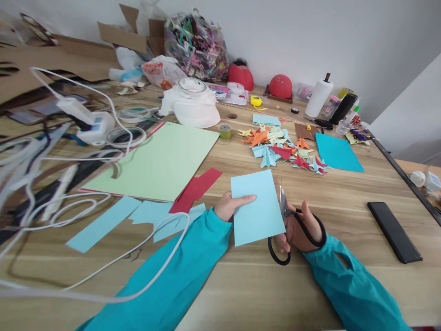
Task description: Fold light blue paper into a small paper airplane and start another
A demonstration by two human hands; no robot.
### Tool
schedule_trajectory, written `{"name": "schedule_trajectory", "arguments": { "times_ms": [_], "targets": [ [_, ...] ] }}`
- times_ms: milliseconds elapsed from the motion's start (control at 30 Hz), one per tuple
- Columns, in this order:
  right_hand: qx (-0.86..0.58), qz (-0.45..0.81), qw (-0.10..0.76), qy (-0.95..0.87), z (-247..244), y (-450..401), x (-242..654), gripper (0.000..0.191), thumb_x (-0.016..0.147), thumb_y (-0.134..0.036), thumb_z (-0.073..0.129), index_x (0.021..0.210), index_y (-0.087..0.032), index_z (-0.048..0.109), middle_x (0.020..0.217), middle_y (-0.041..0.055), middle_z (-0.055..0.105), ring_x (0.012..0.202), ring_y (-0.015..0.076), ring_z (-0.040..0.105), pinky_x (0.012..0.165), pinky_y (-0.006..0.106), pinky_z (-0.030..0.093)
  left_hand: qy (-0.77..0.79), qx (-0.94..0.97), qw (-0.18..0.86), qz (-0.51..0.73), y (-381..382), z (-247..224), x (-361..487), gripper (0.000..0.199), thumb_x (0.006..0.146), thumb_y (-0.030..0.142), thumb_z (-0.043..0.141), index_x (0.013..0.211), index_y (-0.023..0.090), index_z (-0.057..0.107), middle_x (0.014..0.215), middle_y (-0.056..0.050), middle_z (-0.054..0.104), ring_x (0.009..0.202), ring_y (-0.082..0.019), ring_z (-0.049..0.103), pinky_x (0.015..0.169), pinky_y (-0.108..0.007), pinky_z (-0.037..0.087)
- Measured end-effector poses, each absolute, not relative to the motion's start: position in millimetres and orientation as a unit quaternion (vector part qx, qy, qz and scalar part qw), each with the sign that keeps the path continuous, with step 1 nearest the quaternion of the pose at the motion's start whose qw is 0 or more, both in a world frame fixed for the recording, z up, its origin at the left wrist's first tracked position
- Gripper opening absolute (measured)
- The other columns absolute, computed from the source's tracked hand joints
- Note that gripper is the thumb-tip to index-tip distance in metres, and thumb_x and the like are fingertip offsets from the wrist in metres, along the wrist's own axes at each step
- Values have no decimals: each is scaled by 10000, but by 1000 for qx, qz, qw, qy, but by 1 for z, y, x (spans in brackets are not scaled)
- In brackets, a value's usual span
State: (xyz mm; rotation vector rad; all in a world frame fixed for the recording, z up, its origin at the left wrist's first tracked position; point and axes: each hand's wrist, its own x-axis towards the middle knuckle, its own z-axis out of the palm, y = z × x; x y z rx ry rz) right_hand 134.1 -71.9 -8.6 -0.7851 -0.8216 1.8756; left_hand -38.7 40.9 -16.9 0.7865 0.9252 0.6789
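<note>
Pinched by its left edge, a light blue sheet of paper (258,216) is in my left hand (229,206), thumb lying on top. My right hand (303,228) holds black-handled scissors (283,202), its fingers through the loops. The blades are beside the sheet's right edge; whether they touch the paper I cannot tell. Beyond the sheet lies a pile of folded paper pieces (282,142) in orange, red, blue and pale yellow. To the left are light blue paper scraps (103,223) and red paper strips (196,188).
Large pale green sheets (161,161) lie left, near tangled white cables (79,202) and a power adapter (94,126). A turquoise sheet (339,151) and a black phone-like slab (394,232) are at right. A thread spool (225,132), white roll (319,99) and stuffed bag (196,43) stand farther back.
</note>
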Motion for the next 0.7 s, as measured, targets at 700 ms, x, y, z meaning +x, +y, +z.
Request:
{"name": "schedule_trajectory", "arguments": {
  "times_ms": [700],
  "targets": [
    [-331, 753, 464, -327, -9, -71, 134, 834, 759, -764, 37, 1416, -266, 157, 573, -15, 584, 388, 147, 502, 463, 304, 434, 444, 378, 711, 393, 44, -19, -38, 592, 355, 365, 859, 850, 80, 706, 895, -155, 713, 848, -346, 656, 783, -446, 521]
  ]
}}
